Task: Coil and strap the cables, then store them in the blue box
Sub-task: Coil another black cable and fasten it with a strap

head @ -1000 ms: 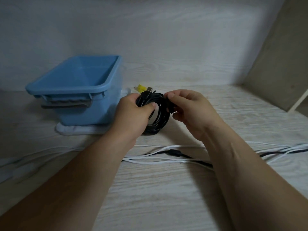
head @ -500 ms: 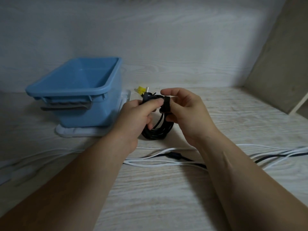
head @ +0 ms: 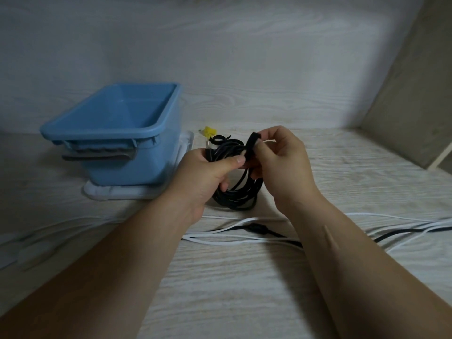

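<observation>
One pale wood-grain bench [head: 244, 289] fills the view. At 10 o'clock from its middle stands the blue box [head: 127, 165], open-topped, on a white lid [head: 117, 193] that juts out around its base. Several loose white cables [head: 220, 234] and a loose black cable [head: 259, 227] trail across the bench from 3 o'clock toward the middle, passing under both forearms.

Just right of the box, the left hand [head: 208, 174] has its fingers [head: 234, 160] curled round the top of the coiled black cable [head: 234, 196], with the thumb laid across the strands. The coil hangs below the hands at 6 o'clock; I cannot tell whether its lowest loop touches the bench. The right hand [head: 281, 162], at 3 o'clock from the coil, pinches the upper end of a black strap [head: 252, 141] between thumb and forefinger. The strap stands nearly upright, running down to the strands beside the left thumb. At 11 o'clock from the coil lies a small yellow piece [head: 209, 130].
</observation>
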